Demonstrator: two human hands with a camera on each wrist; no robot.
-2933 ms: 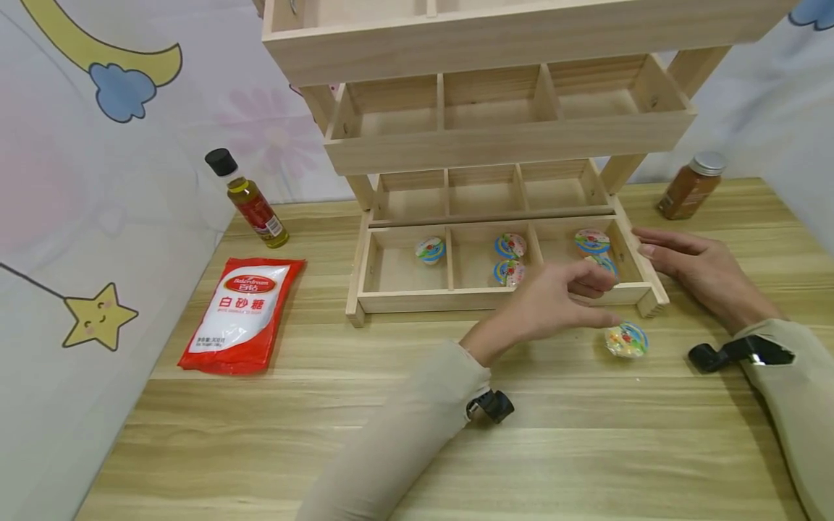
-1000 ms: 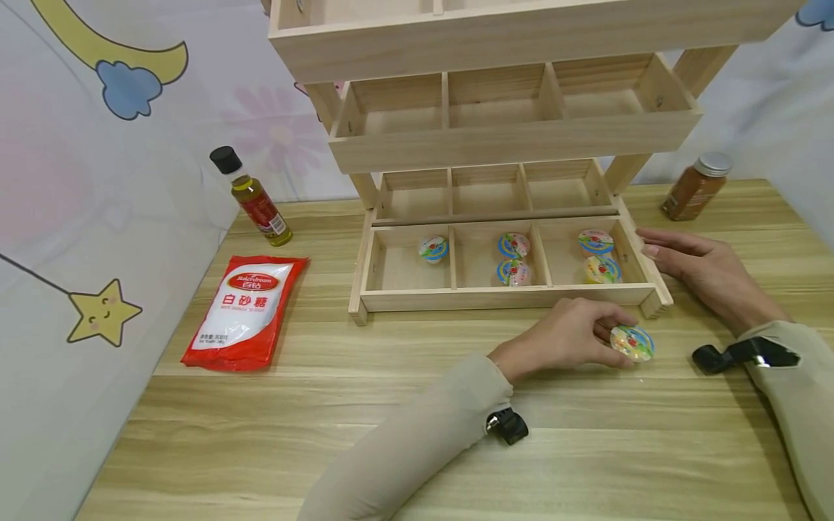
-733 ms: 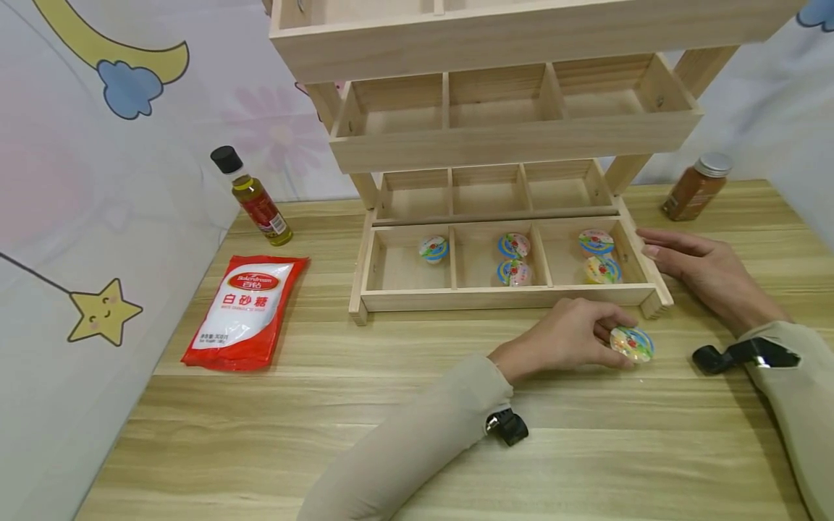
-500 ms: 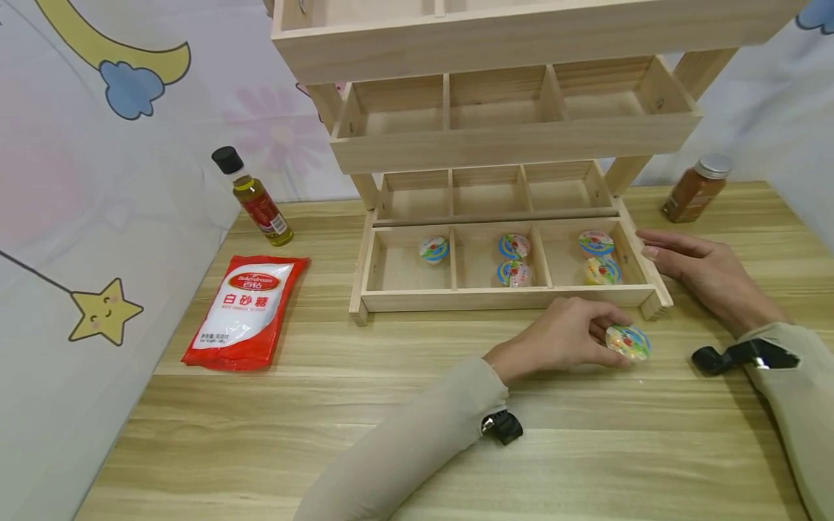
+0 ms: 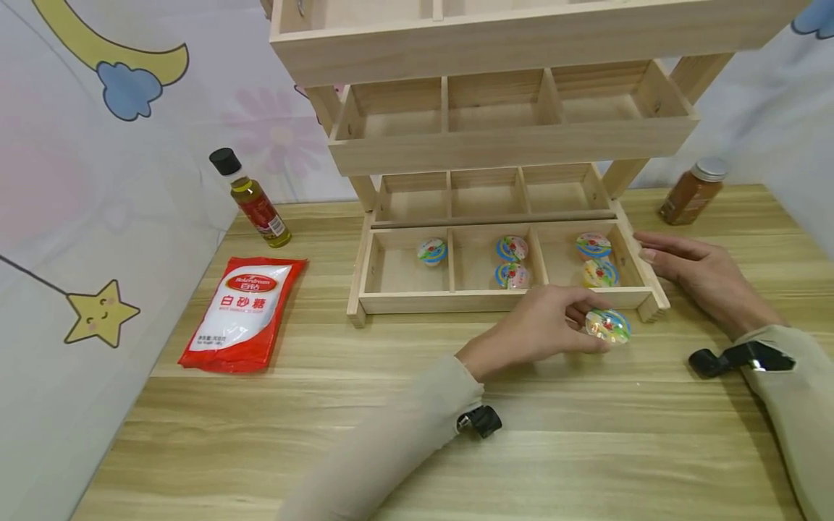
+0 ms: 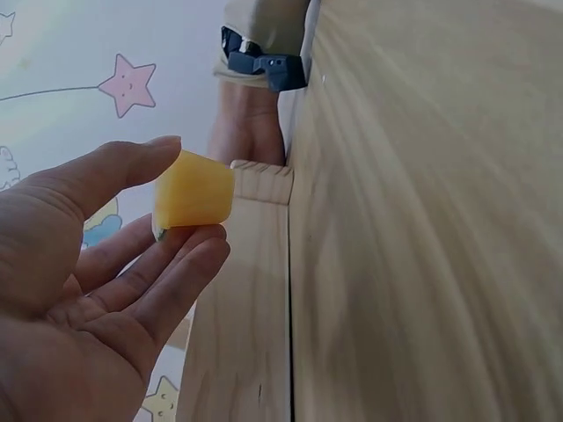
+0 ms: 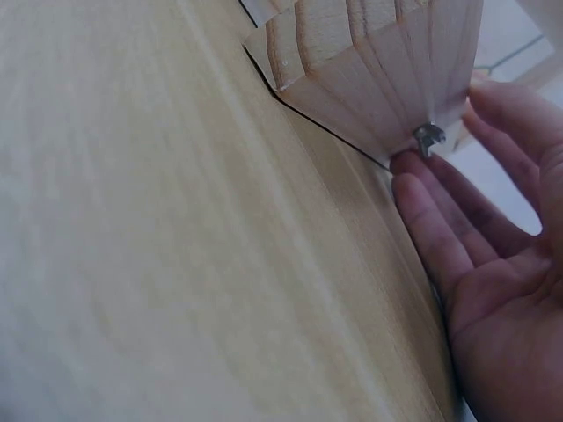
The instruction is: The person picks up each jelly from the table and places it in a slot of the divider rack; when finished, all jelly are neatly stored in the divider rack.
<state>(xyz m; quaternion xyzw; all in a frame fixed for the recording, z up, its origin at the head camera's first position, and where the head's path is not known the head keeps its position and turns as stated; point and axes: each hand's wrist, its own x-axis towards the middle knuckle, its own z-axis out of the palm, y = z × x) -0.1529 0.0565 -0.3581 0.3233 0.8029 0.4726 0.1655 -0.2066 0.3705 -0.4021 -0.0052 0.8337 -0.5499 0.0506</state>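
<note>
My left hand pinches a small jelly cup between thumb and fingers, just in front of the rack's bottom tray. In the left wrist view the yellow body of this jelly cup shows above the table. My right hand touches the outer right side of the wooden rack with fairly straight fingers. Seen from the right wrist, those fingers lie by a metal wing nut. In the bottom tray, one jelly cup sits left, two in the middle, two right.
A red and white sugar bag lies on the table at the left, with an oil bottle behind it. Behind my right hand stands a brown spice jar. Upper tiers of the rack overhang the bottom tray.
My left hand reached down, took hold of the jelly cup on the table, and has moved it left and toward the bottom tray. My right hand stays at the rack's side.
</note>
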